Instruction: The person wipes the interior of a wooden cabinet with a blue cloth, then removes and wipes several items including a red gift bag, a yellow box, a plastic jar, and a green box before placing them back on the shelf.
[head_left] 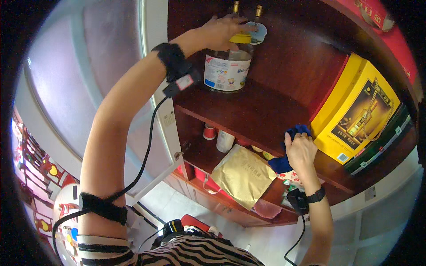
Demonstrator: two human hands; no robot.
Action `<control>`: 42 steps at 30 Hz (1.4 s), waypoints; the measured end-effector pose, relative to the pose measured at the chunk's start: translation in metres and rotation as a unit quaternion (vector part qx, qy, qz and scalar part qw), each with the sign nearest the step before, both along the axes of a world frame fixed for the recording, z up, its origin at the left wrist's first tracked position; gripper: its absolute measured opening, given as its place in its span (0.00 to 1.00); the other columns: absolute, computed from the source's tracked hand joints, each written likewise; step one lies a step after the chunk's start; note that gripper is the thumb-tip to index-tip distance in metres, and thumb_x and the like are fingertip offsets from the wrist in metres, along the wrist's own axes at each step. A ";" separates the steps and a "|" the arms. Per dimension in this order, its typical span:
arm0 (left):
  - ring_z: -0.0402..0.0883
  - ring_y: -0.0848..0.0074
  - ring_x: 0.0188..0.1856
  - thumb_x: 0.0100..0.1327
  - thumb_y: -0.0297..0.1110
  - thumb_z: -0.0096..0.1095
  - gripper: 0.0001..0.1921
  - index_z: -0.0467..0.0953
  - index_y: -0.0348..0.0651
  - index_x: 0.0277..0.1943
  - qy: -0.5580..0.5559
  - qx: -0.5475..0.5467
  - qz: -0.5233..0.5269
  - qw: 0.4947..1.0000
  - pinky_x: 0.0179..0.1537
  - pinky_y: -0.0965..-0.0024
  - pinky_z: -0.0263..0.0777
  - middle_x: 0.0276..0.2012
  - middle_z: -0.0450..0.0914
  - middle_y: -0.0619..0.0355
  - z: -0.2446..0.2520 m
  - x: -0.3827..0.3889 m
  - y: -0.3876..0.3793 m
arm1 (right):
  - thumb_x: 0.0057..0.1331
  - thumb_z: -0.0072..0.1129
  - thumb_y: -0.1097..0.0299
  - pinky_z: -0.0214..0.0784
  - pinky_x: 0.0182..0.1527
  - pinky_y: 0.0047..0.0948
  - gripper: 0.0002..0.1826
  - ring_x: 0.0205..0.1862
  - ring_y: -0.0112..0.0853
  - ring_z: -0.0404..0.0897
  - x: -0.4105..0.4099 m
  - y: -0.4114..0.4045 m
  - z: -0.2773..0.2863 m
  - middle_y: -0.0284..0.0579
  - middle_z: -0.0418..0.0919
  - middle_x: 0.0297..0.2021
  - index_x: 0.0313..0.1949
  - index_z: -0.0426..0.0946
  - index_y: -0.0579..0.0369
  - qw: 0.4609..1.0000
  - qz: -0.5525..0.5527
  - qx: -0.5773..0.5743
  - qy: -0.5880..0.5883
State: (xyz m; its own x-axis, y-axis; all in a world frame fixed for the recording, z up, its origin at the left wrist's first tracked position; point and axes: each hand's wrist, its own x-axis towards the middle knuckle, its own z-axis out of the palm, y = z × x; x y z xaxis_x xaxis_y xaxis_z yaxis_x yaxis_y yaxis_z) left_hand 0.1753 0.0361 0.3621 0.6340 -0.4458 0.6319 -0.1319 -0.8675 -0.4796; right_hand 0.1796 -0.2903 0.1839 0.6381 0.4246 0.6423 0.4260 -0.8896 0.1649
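Note:
My left hand (221, 33) is spread over the yellow lid (241, 38) of a clear jar with a white printed label (227, 73), at the left of a dark wooden cabinet shelf (233, 106). Part of the jar's top is hidden behind the fingers; whether they grip it is hard to tell. Two bottles with gold caps (258, 11) rise just behind. At the shelf's front edge, my right hand (301, 151) presses on a bunched dark blue cloth (279, 165), beside a yellow gift bag (349, 109) with a rope handle.
On the lower shelf lie a gold paper bag (244, 176), a white cylindrical container (225, 141) and a red spool-like item (209, 132). A dark green box (379, 146) stands right of the gift bag. Framed, frosted cabinet doors stand open at left (116, 50) and right (376, 212).

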 end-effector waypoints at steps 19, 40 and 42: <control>0.69 0.55 0.56 0.45 0.23 0.66 0.22 0.74 0.38 0.47 0.071 -0.367 -0.114 0.921 0.53 0.60 0.69 0.53 0.71 0.47 -0.207 -0.232 -0.013 | 0.52 0.60 0.51 0.62 0.45 0.39 0.25 0.46 0.43 0.66 -0.035 0.280 -0.007 0.52 0.69 0.41 0.36 0.76 0.65 0.942 0.328 0.012 0.062; 0.71 0.56 0.54 0.49 0.21 0.64 0.14 0.77 0.35 0.41 0.215 -0.428 -0.159 0.863 0.50 0.63 0.71 0.53 0.71 0.47 -0.300 -0.197 -0.059 | 0.47 0.60 0.72 0.42 0.61 0.51 0.41 0.59 0.47 0.57 -0.041 -0.127 -0.078 0.53 0.59 0.57 0.61 0.53 0.58 0.996 -0.064 0.003 -0.064; 0.71 0.57 0.54 0.48 0.21 0.64 0.14 0.77 0.34 0.42 0.236 -0.428 -0.137 0.862 0.50 0.63 0.70 0.53 0.71 0.46 -0.305 -0.193 -0.064 | 0.48 0.59 0.73 0.41 0.62 0.53 0.42 0.61 0.48 0.56 -0.044 -0.155 -0.079 0.54 0.59 0.58 0.62 0.49 0.61 0.983 -0.164 0.050 -0.070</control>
